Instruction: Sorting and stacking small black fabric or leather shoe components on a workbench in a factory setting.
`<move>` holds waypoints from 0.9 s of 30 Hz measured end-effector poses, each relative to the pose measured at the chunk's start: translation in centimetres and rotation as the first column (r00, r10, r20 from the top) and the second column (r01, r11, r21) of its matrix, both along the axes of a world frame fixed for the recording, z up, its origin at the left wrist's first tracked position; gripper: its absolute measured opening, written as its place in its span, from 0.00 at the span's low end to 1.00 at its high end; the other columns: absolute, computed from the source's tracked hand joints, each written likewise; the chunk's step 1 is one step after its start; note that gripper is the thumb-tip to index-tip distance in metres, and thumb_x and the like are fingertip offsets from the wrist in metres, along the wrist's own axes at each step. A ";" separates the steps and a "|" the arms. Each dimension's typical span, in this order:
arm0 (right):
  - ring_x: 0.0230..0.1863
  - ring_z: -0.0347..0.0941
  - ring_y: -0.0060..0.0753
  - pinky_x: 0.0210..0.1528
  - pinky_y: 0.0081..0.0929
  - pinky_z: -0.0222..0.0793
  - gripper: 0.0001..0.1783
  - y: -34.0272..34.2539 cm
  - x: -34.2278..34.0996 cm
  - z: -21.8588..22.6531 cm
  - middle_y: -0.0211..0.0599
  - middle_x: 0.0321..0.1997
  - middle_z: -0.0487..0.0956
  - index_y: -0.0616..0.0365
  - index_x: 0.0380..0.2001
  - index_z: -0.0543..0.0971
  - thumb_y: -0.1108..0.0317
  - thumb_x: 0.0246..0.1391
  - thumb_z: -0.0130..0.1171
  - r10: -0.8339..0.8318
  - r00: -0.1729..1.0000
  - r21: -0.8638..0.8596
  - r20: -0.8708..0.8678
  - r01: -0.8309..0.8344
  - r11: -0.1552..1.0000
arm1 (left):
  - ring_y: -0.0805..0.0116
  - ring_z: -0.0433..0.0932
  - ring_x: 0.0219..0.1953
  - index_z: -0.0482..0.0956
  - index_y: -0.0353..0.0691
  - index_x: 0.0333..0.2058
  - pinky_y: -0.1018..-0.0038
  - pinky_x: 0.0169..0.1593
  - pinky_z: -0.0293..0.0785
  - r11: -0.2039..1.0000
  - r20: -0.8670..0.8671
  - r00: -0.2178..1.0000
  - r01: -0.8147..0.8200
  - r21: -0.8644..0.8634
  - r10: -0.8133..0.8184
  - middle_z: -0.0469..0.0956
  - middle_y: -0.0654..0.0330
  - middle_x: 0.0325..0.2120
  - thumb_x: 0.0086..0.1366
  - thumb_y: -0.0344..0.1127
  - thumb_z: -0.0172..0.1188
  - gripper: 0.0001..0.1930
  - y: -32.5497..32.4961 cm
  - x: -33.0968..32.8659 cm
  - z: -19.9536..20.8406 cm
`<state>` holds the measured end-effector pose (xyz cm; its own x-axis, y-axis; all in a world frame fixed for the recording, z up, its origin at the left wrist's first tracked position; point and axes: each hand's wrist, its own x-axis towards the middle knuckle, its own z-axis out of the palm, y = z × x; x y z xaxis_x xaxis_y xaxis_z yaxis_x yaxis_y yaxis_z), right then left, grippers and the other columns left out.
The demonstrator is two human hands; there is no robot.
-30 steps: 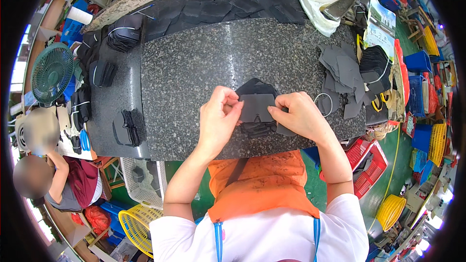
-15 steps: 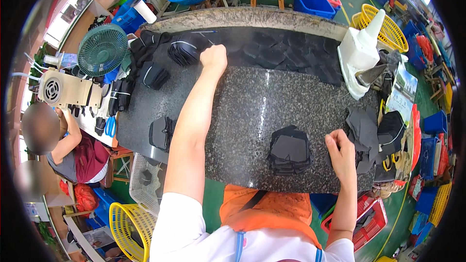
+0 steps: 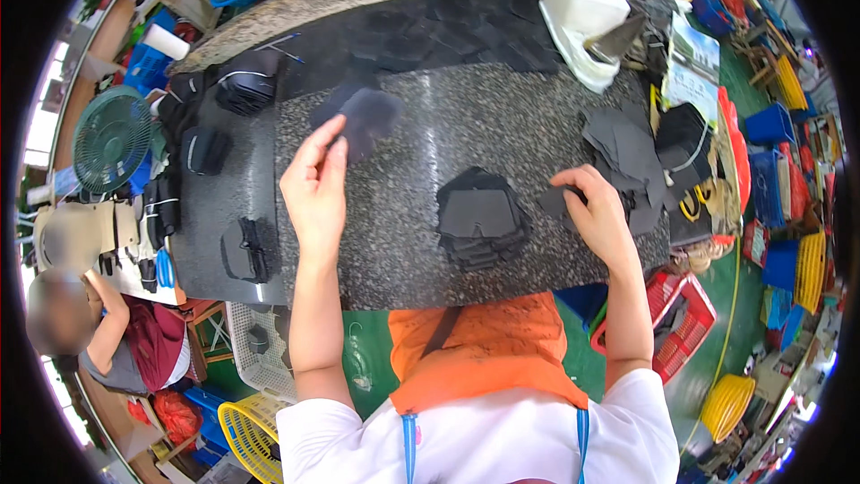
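Observation:
My left hand, raised over the left middle of the speckled stone tabletop, pinches a thin dark fabric piece that is blurred by motion. At the right, my right hand pinches a small dark grey piece between thumb and fingers, close to the tabletop. Between the two hands lies a neat stack of dark grey cut pieces. Just beyond my right hand is a loose pile of grey pieces. Many flat dark pieces overlap along the far side of the table.
Tied black bundles and a green fan are at the left. A white machine-like stand rises at the far right. Another person sits to the left. A red basket is below the right edge.
My left hand has come back from the far side of the table toward me, now with a dark piece in it. The whole view has shifted, and my right hand stays by the grey pile.

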<state>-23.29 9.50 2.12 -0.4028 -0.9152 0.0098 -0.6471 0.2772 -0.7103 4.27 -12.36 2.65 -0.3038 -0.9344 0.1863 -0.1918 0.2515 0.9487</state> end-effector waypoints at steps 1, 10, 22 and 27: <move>0.45 0.77 0.50 0.49 0.37 0.71 0.12 0.0 0.2 0.1 0.44 0.40 0.78 0.59 0.42 0.80 0.78 0.56 0.52 -0.004 1.000 -0.029 0.002 0.004 1.000 | 0.76 0.79 0.47 0.81 0.32 0.53 0.80 0.51 0.74 0.997 -0.132 0.989 0.066 0.028 -0.062 0.83 0.59 0.47 0.68 0.23 0.59 0.15 1.5 -0.3 0.0; 0.42 0.79 0.38 0.46 0.30 0.73 0.12 0.0 1.8 1.2 0.41 0.40 0.80 0.59 0.44 0.82 0.78 0.56 0.57 -0.090 0.988 -0.127 0.124 0.106 0.986 | 0.67 0.78 0.47 0.82 0.39 0.51 0.70 0.56 0.72 0.865 0.324 0.866 0.457 -0.205 -0.381 0.80 0.58 0.45 0.60 0.24 0.65 0.18 7.2 -4.0 -2.3; 0.24 0.74 0.19 0.28 0.23 0.69 0.18 -4.5 3.9 0.0 0.31 0.24 0.76 0.61 0.49 0.74 0.76 0.54 0.62 0.003 0.871 0.004 0.491 -0.006 1.000 | 0.82 0.74 0.23 0.71 0.39 0.50 0.80 0.27 0.70 0.909 0.208 0.910 0.289 0.301 -0.358 0.77 0.66 0.21 0.64 0.23 0.62 0.17 7.8 -5.7 -0.7; 0.26 0.73 0.14 0.26 0.19 0.74 0.16 -4.7 4.2 -0.3 0.26 0.28 0.74 0.61 0.49 0.73 0.77 0.57 0.60 0.003 0.898 0.029 0.441 -0.018 0.999 | 0.82 0.73 0.21 0.71 0.39 0.47 0.80 0.26 0.68 0.920 0.221 0.911 0.288 0.266 -0.349 0.76 0.66 0.18 0.64 0.24 0.63 0.15 7.7 -5.7 -1.4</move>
